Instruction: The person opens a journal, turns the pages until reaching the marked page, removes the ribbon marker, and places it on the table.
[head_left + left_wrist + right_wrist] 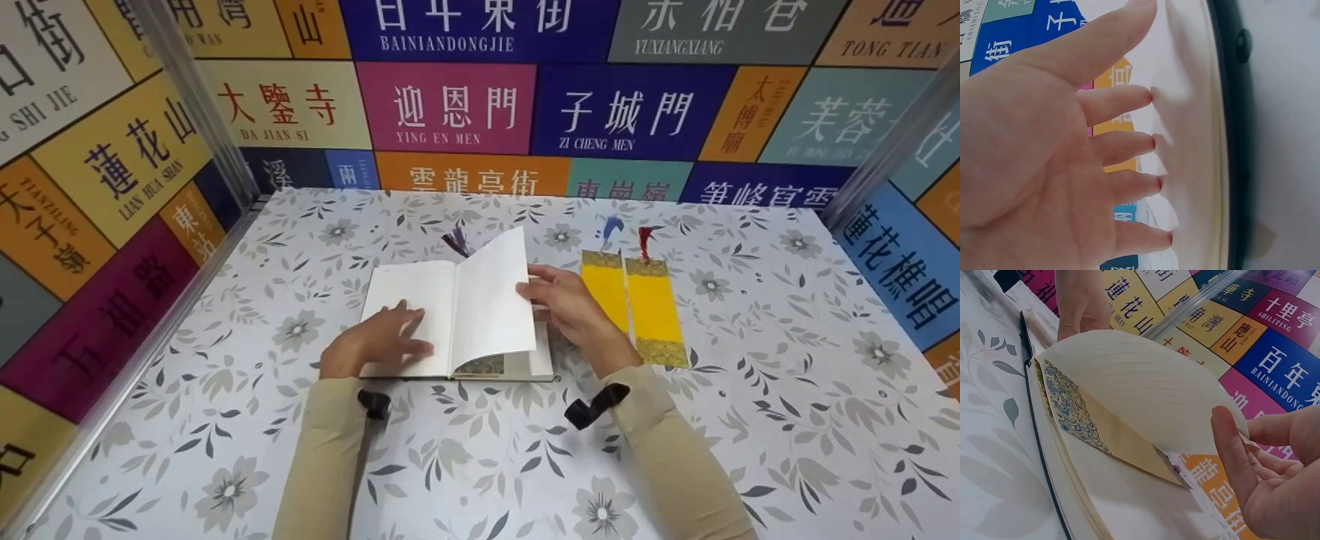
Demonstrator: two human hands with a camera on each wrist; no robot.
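An open notebook point(409, 283) with blank left page lies on the table. My left hand point(379, 341) rests on that page, its fingers spread and fingertips touching the paper in the left wrist view. With thumb and fingers, my right hand point(574, 307) pinches the outer edge of a raised page point(491, 292), which curves up from the spine. Under this page, a bookmark point(1129, 458) with a blue-and-gold patterned end lies in the notebook, partly hidden in the head view. A dark tassel point(456, 240) sticks out past the notebook's top edge.
Right of the notebook lie two yellow bookmarks, one with a blue tassel point(613, 227) and one with a red tassel point(645, 241). The table point(480, 465) has a floral cover. Panels with Chinese lettering point(450, 109) stand along its back and sides.
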